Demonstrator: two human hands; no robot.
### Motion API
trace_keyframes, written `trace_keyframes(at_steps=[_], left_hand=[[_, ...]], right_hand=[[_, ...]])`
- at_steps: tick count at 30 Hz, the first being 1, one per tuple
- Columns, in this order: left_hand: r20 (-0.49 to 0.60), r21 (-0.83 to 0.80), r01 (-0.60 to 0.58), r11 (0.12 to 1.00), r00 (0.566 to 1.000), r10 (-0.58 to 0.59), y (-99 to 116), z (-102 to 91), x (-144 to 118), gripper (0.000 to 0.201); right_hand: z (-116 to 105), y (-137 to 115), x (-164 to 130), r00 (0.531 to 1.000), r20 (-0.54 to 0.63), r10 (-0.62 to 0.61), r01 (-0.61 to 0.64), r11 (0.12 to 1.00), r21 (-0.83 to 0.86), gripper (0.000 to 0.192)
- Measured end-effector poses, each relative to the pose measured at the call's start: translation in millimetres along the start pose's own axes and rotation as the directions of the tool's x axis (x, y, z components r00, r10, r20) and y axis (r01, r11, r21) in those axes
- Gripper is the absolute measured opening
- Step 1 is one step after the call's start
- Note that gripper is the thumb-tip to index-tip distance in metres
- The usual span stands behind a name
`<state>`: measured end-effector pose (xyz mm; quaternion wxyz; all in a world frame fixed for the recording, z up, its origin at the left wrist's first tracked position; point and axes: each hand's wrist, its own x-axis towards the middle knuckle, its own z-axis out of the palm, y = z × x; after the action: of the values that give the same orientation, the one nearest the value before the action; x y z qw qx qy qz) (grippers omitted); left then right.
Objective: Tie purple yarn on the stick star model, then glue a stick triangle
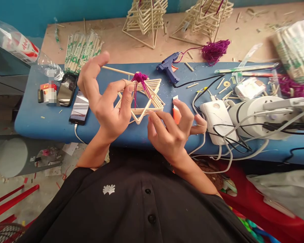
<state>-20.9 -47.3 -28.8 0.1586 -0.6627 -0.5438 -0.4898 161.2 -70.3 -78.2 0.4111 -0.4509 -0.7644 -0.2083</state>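
A frame of wooden sticks (155, 88), laid in stacked layers, sits on the blue tabletop, with a tuft of purple yarn (140, 77) at its top and strands hanging down. My left hand (108, 101) is at the frame's left side. Its thumb and index finger pinch together beside the yarn, and its other fingers are raised; what the pinch holds is too small to tell. At the frame's near right edge, my right hand (169, 130) has thumb and index fingertips pressed together, their contents hidden. A thin pale strand shows near these fingers.
A blue glue gun (169, 67) lies behind the frame, near purple yarn (215, 52). An orange cutter (176, 113) is by my right hand. Phones (79, 107) and packaged sticks (82, 50) lie left. Cables and a white power strip (258, 118) crowd the right. Two stick structures (147, 20) stand behind.
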Motion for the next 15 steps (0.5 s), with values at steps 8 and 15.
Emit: trace_keyframes(at_steps=[8, 15], left_hand=[[0.047, -0.023, -0.068, 0.997, 0.997, 0.069, -16, 5.8, 34, 0.047], [0.176, 0.056, -0.02, 0.998, 0.984, 0.01, -19, -3.2, 56, 0.069]], right_hand=[[-15, 5, -7, 0.967, 0.221, 0.126, -0.116, 0.992, -0.059, 0.031], [-41, 27, -20, 0.99, -0.099, 0.099, -0.078, 0.978, 0.196, 0.046]])
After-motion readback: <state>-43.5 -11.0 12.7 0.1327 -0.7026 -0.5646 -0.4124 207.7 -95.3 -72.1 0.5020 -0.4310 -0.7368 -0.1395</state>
